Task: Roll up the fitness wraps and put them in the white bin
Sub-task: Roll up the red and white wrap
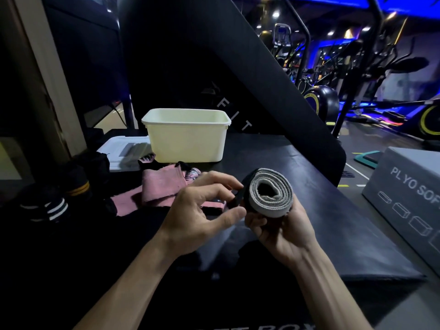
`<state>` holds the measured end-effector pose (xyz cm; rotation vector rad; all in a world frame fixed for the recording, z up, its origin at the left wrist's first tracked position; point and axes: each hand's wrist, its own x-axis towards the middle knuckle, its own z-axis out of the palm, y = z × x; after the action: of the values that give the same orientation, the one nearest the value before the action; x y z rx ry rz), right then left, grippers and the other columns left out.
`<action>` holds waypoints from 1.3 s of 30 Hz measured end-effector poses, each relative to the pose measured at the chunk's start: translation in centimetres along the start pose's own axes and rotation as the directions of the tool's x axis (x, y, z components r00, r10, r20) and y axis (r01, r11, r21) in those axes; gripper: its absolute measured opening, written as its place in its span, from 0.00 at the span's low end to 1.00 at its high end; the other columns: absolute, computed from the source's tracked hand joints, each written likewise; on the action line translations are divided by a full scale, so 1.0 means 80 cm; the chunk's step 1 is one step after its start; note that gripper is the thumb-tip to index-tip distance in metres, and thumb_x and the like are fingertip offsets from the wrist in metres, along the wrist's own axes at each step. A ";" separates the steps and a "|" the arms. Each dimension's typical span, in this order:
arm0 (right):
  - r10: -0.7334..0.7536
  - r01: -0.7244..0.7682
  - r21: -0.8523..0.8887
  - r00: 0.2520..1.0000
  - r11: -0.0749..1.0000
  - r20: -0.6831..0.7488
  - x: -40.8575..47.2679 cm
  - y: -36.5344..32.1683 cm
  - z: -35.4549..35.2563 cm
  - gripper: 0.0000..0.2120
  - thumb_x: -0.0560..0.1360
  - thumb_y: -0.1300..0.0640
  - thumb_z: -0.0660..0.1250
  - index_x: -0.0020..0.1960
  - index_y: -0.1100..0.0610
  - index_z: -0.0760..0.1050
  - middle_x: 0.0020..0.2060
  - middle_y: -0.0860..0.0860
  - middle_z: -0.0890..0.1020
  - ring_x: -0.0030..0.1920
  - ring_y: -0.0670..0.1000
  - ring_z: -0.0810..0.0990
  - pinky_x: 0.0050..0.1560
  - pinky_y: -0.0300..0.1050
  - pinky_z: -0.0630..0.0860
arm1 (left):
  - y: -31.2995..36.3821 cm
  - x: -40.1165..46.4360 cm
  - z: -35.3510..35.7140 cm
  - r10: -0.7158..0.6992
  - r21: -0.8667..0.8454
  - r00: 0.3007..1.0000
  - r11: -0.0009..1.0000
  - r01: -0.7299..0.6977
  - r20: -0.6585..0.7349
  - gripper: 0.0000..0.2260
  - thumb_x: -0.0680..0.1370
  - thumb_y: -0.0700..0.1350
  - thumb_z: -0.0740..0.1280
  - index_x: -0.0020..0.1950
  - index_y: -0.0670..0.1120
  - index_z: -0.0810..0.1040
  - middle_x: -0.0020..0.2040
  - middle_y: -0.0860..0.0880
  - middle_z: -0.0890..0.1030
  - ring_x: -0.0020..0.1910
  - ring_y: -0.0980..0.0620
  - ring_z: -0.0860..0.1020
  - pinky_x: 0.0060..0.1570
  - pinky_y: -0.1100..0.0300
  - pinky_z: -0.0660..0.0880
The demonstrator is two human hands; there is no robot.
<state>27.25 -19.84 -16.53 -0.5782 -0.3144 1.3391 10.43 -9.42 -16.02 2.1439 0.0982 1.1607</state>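
Observation:
A grey and black fitness wrap (273,201), rolled into a flat coil, sits in my right hand (278,231), whose fingers curl under and around it. My left hand (202,210) pinches the wrap's black loose end at the coil's left side between thumb and fingertips. The white bin (188,144) stands behind on the black padded surface, and no wraps can be seen in it. Pink wraps (162,186) lie unrolled just in front of the bin. Black wraps with white and yellow stripes (57,201) lie at the left.
A white lid (119,151) lies left of the bin. A grey cardboard box (404,198) stands at the right. A big black slanted pad (214,67) rises behind the bin. Exercise machines (357,91) fill the far right.

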 end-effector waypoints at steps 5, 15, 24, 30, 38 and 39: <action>0.014 -0.014 -0.024 1.000 1.000 0.013 -0.002 0.001 0.000 0.21 0.78 0.47 0.57 0.51 0.63 0.80 0.41 0.63 0.82 0.29 0.53 0.76 0.23 0.37 0.71 | 0.011 0.001 -0.010 0.057 -0.002 0.998 0.998 -0.057 -0.014 0.09 0.75 0.47 0.76 0.40 0.42 0.83 0.53 0.52 0.83 0.57 0.43 0.80 0.56 0.47 0.77; 0.031 -0.035 -0.109 0.999 0.993 -0.039 0.001 0.002 -0.004 0.22 0.80 0.47 0.52 0.55 0.62 0.78 0.41 0.64 0.80 0.29 0.51 0.71 0.21 0.37 0.69 | 0.004 0.007 -0.018 0.108 0.645 0.992 0.754 -0.124 0.065 0.07 0.79 0.55 0.69 0.50 0.53 0.82 0.46 0.59 0.78 0.47 0.52 0.71 0.50 0.47 0.71; -0.031 0.029 -0.036 0.997 0.999 -0.070 0.000 0.001 -0.009 0.21 0.76 0.47 0.62 0.57 0.62 0.81 0.52 0.62 0.82 0.37 0.54 0.79 0.30 0.43 0.79 | 0.005 -0.006 0.009 -0.174 0.202 0.962 0.970 0.132 0.209 0.08 0.83 0.56 0.63 0.53 0.52 0.76 0.47 0.55 0.80 0.49 0.54 0.80 0.52 0.55 0.76; -0.059 0.056 -0.103 0.998 0.993 -0.023 -0.003 -0.007 -0.020 0.26 0.79 0.51 0.61 0.72 0.63 0.73 0.66 0.65 0.79 0.63 0.62 0.81 0.57 0.57 0.82 | 0.005 -0.006 0.011 -0.271 -0.031 0.944 0.959 0.281 0.191 0.11 0.81 0.54 0.68 0.60 0.51 0.74 0.56 0.54 0.83 0.59 0.55 0.82 0.65 0.50 0.76; -0.111 0.138 -0.240 0.986 0.961 0.123 -0.005 0.000 -0.021 0.33 0.70 0.53 0.67 0.74 0.57 0.72 0.66 0.64 0.79 0.57 0.62 0.84 0.55 0.64 0.82 | -0.003 -0.007 0.023 -0.217 0.081 0.975 0.974 0.212 0.050 0.18 0.77 0.62 0.71 0.59 0.53 0.74 0.51 0.56 0.85 0.53 0.56 0.84 0.55 0.47 0.80; -0.146 0.185 -0.297 0.978 0.937 0.149 -0.005 -0.004 -0.024 0.37 0.67 0.55 0.71 0.76 0.51 0.70 0.68 0.60 0.79 0.58 0.60 0.84 0.53 0.62 0.82 | -0.003 -0.006 0.023 -0.207 0.094 0.977 0.975 0.202 0.051 0.18 0.77 0.62 0.70 0.59 0.53 0.74 0.51 0.56 0.85 0.53 0.55 0.84 0.54 0.47 0.80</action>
<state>28.41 -20.67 -17.88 -0.7141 -0.6709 1.1717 11.58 -10.38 -17.20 2.1849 0.3412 0.9884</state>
